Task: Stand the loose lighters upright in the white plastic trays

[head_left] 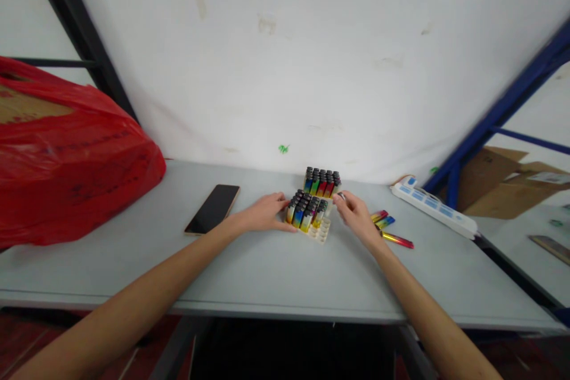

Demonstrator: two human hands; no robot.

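A pale tray (321, 234) with round-edged slots stands on the table, filled with upright lighters (306, 221) on its left side; several slots at its right front hold nothing. My left hand (267, 212) grips the tray's left side, thumb at the front and fingers behind. Right of the tray, my right hand (355, 214) is closed in a pinch on a lighter, whose dark metallic top (342, 195) shows above the fingers; the rest is hidden. Behind stands a second block of upright lighters (321, 183). Several loose lighters (398, 241) lie beside my right wrist.
A black phone (214, 209) lies flat left of my left hand. A red plastic bag (75, 160) fills the table's left end. At the right are a white power strip (434, 206) and a cardboard box (503, 184) beyond the blue frame. A white wall (285, 71) closes the back.
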